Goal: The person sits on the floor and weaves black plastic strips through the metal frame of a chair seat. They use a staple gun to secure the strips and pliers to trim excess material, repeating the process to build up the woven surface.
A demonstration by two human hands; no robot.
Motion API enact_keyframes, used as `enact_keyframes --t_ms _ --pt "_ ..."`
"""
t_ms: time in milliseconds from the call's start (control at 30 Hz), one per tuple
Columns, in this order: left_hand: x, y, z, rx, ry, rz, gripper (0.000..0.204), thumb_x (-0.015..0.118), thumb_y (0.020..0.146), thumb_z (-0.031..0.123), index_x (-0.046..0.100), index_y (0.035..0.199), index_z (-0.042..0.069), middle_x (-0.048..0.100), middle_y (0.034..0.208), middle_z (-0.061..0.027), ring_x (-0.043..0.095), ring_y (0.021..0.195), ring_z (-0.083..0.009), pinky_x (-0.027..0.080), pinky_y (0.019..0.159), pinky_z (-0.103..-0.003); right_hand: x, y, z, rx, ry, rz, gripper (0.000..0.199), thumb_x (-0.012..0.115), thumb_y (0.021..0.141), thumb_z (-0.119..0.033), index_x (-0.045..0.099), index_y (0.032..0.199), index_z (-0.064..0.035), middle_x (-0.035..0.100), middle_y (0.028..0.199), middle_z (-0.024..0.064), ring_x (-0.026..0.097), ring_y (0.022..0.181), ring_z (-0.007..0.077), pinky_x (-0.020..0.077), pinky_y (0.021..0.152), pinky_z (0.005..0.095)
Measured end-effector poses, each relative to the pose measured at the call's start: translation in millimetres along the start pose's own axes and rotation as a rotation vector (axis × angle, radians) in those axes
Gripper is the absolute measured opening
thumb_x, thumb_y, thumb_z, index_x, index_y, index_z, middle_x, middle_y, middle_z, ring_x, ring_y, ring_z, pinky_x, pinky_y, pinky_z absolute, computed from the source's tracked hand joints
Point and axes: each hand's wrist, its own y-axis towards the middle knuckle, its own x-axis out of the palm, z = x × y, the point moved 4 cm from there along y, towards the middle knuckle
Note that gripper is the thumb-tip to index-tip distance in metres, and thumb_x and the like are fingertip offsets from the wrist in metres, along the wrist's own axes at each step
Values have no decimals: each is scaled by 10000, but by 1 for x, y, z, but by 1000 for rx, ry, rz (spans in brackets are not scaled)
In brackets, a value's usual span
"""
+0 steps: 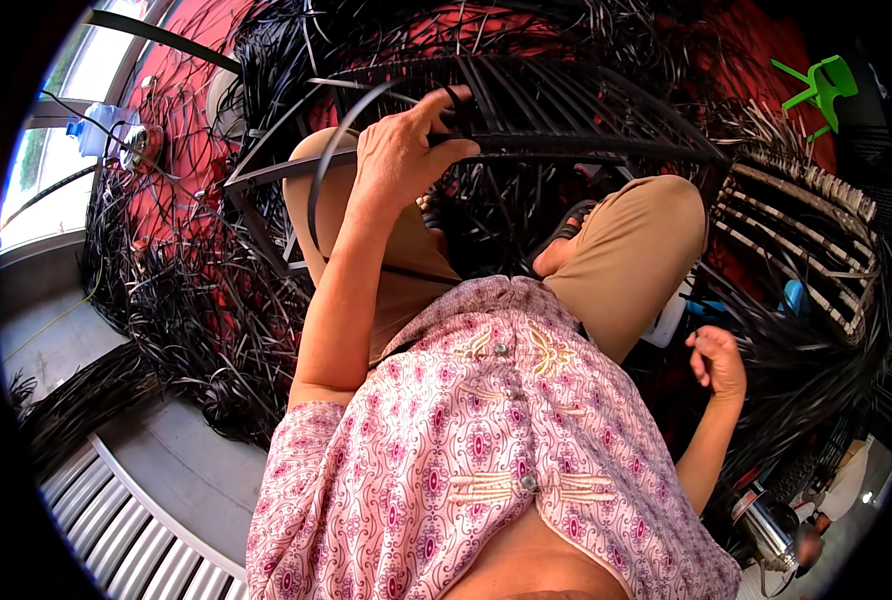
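My left hand grips the edge of a black woven frame of flat strips that rests over my knees. A loose black strip curves down from that hand past my left knee. My right hand is down at my right side, fingers curled into a loose fist; I cannot make out whether it holds a strip. My legs in tan trousers sit under the frame, and my patterned pink shirt fills the lower middle.
Piles of loose black strips cover the red floor on the left and behind. A partly woven panel with pale strips lies at the right. A small green chair stands at the far right. A metal grille is at lower left.
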Motion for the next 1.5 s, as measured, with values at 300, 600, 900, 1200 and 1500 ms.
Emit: enact_keyframes --t_ms 300,600,900,1200,1500 --pt "5 -14 -4 -94 59 -5 594 844 721 347 617 1219 114 734 864 -89 710 837 -288 508 742 -399 132 53 -225 -490 345 -626 408 696 951 -206 574 1271 18 530 622 13 374 385 42 278 369 186" --pt "24 -43 -3 100 -58 130 231 849 693 160 719 868 83 669 880 -49 654 745 -259 499 656 -358 307 149 -296 -595 -123 -711 370 664 951 -133 616 1292 5 703 1001 78 702 838 128 550 635 213" --pt "31 -39 -5 336 -21 211 267 838 631 99 726 873 100 625 827 -32 683 797 -211 510 663 -311 335 212 -235 -239 -95 -710 307 687 931 -72 628 1212 36 717 951 117 719 815 130 591 648 207" --pt "32 -38 -6 374 -20 159 322 874 619 91 767 923 102 590 782 -28 705 790 -246 542 655 -327 337 221 -220 -161 -124 -704 261 655 934 -37 637 1180 47 704 913 98 698 770 114 580 624 205" --pt "34 -40 -5 345 0 176 359 874 612 76 790 959 115 558 807 -18 705 802 -236 537 654 -326 337 224 -215 -133 -148 -738 246 627 927 -6 636 1164 59 667 954 87 691 791 117 571 621 200"
